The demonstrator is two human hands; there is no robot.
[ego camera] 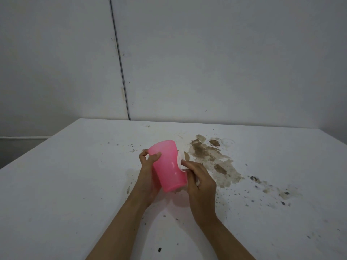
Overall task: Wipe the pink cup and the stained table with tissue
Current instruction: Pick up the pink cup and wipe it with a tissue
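Above a white table (75, 184) smeared with brown stains (212, 158), the left hand (148, 173) is gripping a tilted pink cup (169, 166) while the right hand (201, 182), clamped on white tissue (181, 162), is pressing it against the cup's side.

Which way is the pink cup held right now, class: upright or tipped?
Tipped. The pink cup leans in the left hand, its wide rim facing away and its narrow base towards the camera, while the right hand presses tissue against its side.

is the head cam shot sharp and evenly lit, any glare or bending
Head view: soft, dim, even light; a small glare spot on the translucent pink plastic cup; faint shadows under both forearms on the stained white table; the wall seam and table edges bow from the wide lens; the brown stain looks slightly soft.
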